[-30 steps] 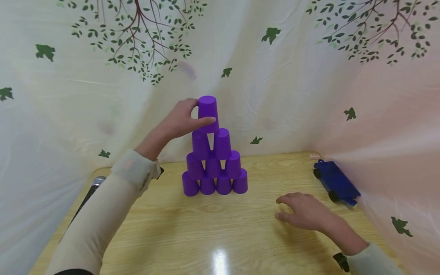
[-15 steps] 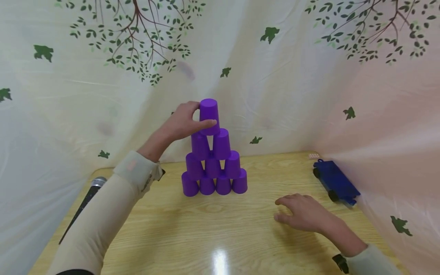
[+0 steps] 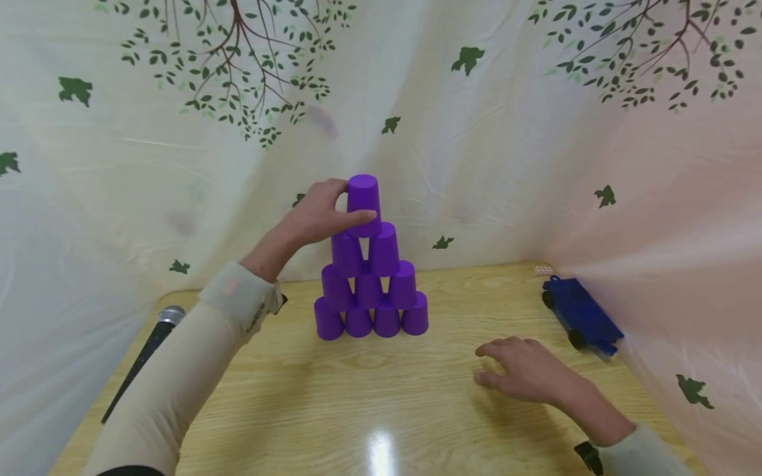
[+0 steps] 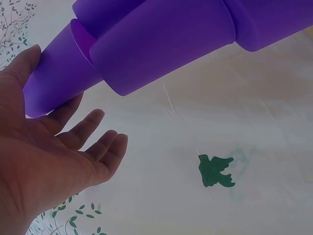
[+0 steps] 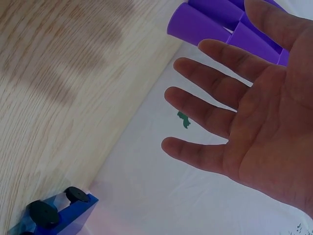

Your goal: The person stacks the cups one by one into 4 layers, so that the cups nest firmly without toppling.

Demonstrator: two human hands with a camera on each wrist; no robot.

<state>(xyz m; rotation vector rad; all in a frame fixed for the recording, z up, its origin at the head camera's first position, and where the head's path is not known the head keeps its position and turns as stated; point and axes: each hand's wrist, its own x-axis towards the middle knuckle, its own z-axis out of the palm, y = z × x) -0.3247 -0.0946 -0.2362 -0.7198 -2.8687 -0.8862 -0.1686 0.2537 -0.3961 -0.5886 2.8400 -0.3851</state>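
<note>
A pyramid of upside-down purple cups (image 3: 369,289) stands on the wooden table in four tiers. My left hand (image 3: 318,210) pinches the single top cup (image 3: 363,188) between thumb and index finger, its lower rim right at the two cups below. In the left wrist view that cup (image 4: 63,73) lies between thumb and forefinger, the other fingers spread away from it; its rim meets the cup (image 4: 166,41) below. My right hand (image 3: 526,370) hovers over the table to the right of the pyramid, holding nothing. The right wrist view shows its fingers (image 5: 205,110) spread and fairly straight.
A blue toy cart (image 3: 580,314) with black wheels sits at the table's right edge. A black microphone (image 3: 143,357) lies at the left, partly behind the left sleeve. A pale curtain (image 3: 476,165) printed with leaves and birds hangs close behind the pyramid and along both sides.
My left hand has lowered the top cup slightly and shifted it a little to the right, down onto the second tier. The right hand has barely moved.
</note>
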